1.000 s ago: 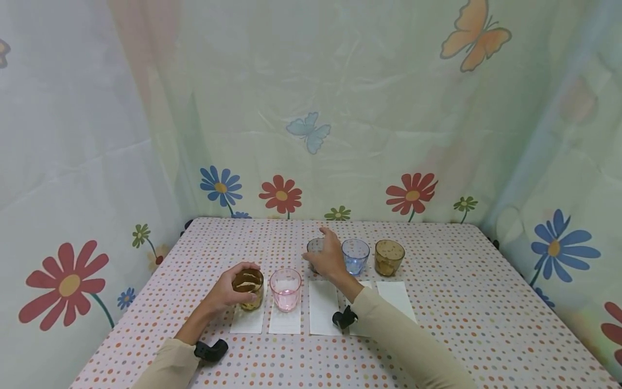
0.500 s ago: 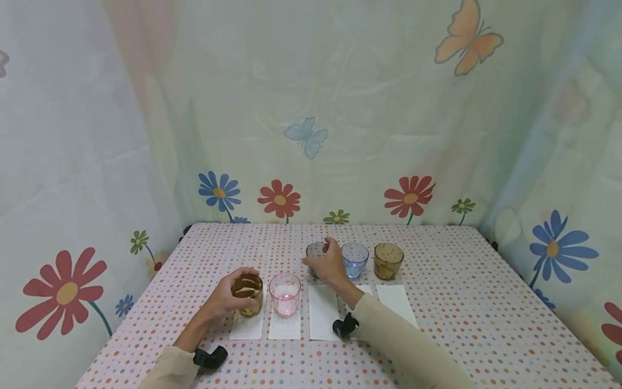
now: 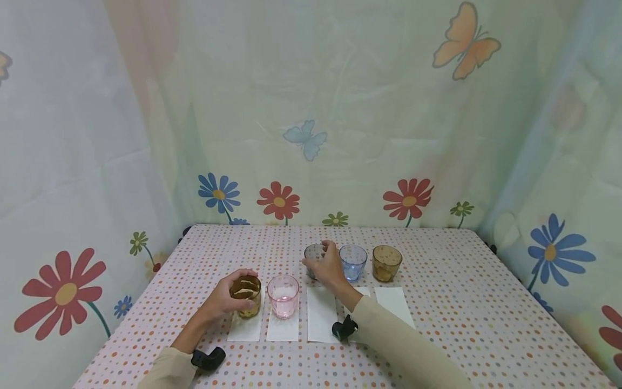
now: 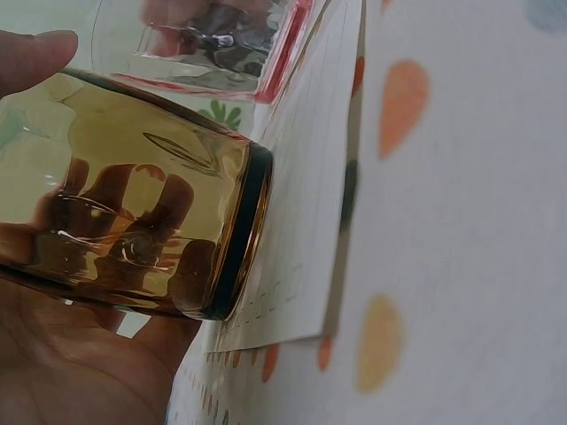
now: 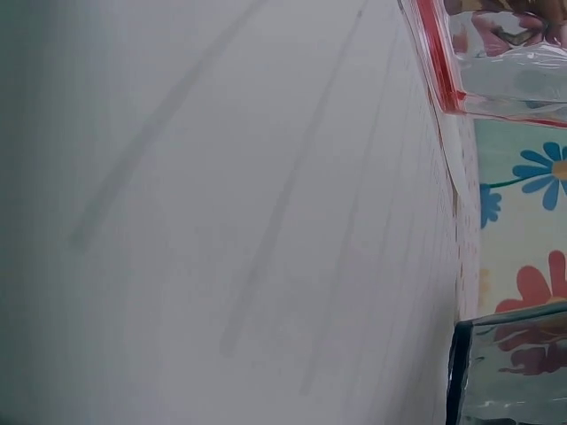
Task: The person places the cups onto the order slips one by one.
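Set before flower-print curtains (image 3: 311, 86), on a dotted tablecloth (image 3: 272, 246). Holds an amber glass (image 4: 133, 195) in the left hand (image 3: 225, 297), gripping it round the side, upright over a lined paper slip (image 3: 243, 330); impossible to tell whether resting there or just clear. Curls the right hand (image 3: 328, 267) round a grey glass (image 3: 313, 251) at the left end of the back row, firmness unclear. Could knock the blue glass (image 3: 353, 265), just beside, by swinging the right hand outward; could clip the pink glass (image 3: 283, 302) by drifting the amber glass inward; could slip on smooth walls by pinching too lightly.
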Demonstrator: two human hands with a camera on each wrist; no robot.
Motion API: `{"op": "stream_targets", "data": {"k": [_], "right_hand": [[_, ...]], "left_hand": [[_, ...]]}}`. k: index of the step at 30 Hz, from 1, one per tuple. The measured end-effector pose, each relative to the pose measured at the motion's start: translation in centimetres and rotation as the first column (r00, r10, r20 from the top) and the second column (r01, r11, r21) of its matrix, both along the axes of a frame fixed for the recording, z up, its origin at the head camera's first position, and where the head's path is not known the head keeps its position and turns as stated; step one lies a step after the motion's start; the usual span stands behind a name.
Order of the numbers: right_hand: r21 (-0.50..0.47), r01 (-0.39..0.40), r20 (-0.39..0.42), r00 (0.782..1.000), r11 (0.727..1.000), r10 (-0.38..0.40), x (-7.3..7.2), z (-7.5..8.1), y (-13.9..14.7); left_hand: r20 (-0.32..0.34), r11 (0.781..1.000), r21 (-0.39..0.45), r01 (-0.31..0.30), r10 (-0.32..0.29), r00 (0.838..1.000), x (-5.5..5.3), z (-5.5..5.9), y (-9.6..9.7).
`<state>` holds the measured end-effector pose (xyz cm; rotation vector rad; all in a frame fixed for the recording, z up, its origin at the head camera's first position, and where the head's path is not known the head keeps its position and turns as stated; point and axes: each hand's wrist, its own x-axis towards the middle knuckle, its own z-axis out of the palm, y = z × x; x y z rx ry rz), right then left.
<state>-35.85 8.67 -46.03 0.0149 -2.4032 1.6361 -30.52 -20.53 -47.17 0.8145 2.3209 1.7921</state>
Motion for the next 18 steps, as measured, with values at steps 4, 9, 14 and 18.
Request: {"op": "stream_targets", "data": {"k": [4,9,14,18], "right_hand": [[-0.005,-0.010,0.007,1.000,1.000,0.010,0.07,0.14,0.13],[0.008,-0.010,0.012,1.000,1.000,0.009,-0.01,0.08,0.29],[0.017,-0.014,0.010,1.000,1.000,0.014,-0.20,0.14,0.20],[0.013,-0.012,0.015,1.000,1.000,0.012,0.04,0.24,0.17]], "left_hand": [[0.007,1.000,0.008,0.003,-0.003,1.000,-0.07,0.08,0.07],[0.007,1.000,0.012,0.017,-0.017,1.000,-0.24,0.12,0.09],[0.007,1.000,0.006,0.006,-0.006,1.000,-0.10,0.35,0.06],[0.010,1.000,0.008,0.005,-0.005,1.000,0.07,0.35,0.09]]}}
